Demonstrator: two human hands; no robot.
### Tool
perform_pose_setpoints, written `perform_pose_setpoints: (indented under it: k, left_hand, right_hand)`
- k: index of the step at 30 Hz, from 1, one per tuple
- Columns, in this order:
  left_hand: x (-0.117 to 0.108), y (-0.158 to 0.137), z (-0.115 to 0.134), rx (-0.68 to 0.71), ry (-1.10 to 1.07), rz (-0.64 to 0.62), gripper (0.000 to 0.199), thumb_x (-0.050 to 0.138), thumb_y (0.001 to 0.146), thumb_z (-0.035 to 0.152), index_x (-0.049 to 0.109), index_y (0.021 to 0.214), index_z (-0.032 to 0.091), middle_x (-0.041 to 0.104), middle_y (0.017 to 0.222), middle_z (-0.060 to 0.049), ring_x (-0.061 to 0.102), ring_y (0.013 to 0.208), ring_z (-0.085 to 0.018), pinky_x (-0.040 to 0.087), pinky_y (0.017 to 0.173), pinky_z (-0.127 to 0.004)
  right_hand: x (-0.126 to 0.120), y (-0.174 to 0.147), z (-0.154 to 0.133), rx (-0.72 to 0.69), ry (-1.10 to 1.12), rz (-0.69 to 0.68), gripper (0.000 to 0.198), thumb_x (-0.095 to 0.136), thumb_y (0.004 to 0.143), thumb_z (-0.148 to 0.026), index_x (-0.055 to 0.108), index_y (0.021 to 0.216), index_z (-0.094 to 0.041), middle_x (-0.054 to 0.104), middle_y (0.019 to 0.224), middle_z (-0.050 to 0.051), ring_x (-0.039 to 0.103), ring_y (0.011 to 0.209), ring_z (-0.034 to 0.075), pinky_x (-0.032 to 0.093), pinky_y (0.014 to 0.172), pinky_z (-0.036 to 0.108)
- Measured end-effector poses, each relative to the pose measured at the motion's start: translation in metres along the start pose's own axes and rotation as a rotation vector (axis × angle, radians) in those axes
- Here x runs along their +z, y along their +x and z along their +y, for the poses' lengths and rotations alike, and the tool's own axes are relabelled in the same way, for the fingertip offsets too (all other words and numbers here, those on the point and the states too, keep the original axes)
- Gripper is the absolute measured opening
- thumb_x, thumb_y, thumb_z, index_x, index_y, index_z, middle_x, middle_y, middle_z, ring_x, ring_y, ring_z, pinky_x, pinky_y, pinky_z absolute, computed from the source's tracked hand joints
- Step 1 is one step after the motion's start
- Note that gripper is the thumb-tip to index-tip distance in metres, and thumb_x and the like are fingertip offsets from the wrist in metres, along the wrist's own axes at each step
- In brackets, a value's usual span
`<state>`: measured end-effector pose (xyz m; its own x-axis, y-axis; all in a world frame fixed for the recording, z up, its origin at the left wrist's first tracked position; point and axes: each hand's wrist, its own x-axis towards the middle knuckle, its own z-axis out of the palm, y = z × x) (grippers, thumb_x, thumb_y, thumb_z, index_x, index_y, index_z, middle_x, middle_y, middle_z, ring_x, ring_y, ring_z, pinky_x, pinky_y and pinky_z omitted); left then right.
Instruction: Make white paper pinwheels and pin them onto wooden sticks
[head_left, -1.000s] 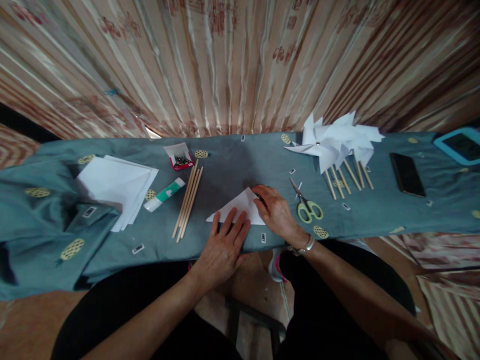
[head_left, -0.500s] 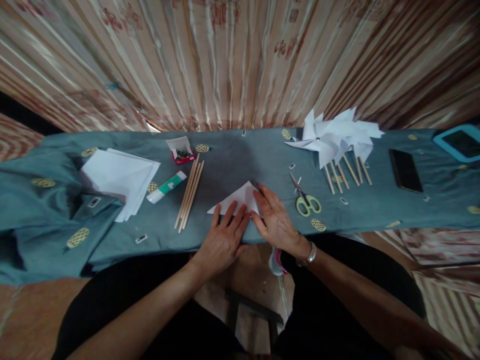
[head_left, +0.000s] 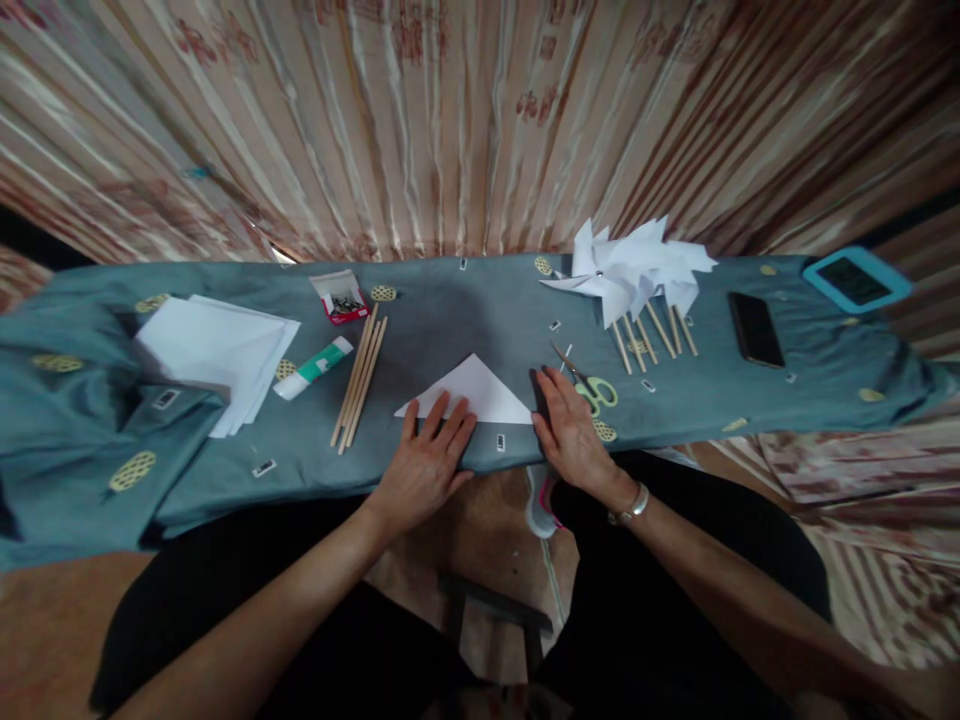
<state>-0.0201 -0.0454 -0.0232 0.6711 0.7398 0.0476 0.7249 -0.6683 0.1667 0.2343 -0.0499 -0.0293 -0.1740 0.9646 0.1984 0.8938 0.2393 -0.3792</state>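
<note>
A white sheet of paper [head_left: 484,390], folded into a triangle, lies on the cloth-covered table with its point away from me. My left hand [head_left: 429,455] rests on its left part, fingers stretched and spread over the lower edge. At the paper's right corner is my right hand [head_left: 574,435], its fingers extended and the thumb by the tip. Just beyond that hand lie scissors [head_left: 592,388] with light green handles, partly hidden by the fingers. Neither hand grasps anything.
To the left are wooden sticks [head_left: 360,385], a glue stick [head_left: 313,368], a red box of small metal pieces [head_left: 341,298] and a stack of white paper [head_left: 214,345]. Paper pinwheels [head_left: 626,270], a phone [head_left: 755,330] and a blue-framed device [head_left: 857,279] lie on the right.
My right hand has slid rightward along the folded edge to the paper's corner, uncovering its right half. My left hand stays on the left part. The whole view has shifted slightly.
</note>
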Motion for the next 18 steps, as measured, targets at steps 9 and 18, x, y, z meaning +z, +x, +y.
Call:
perform_pose_setpoints:
  k: [9, 18]
  left_hand:
    - [-0.005, -0.038, -0.025, -0.049, 0.058, 0.008, 0.071, 0.064, 0.089, 0.027, 0.037, 0.149, 0.001, 0.035, 0.158, -0.025, 0.031, 0.149, -0.035, 0.030, 0.121, -0.050]
    - [-0.010, -0.055, -0.022, -0.151, 0.075, 0.049, 0.068, 0.061, 0.091, 0.028, 0.038, 0.149, 0.004, 0.037, 0.157, -0.024, 0.032, 0.148, -0.036, 0.026, 0.120, -0.058]
  right_hand:
    - [0.006, 0.001, 0.007, -0.033, 0.044, 0.024, 0.057, 0.035, 0.101, -0.035, 0.035, 0.152, -0.010, 0.038, 0.156, 0.023, 0.035, 0.147, 0.034, 0.031, 0.117, 0.057]
    - [0.004, 0.001, 0.004, -0.023, 0.027, 0.008, 0.055, 0.033, 0.101, -0.034, 0.038, 0.151, -0.012, 0.039, 0.155, 0.024, 0.037, 0.146, 0.036, 0.034, 0.114, 0.061]
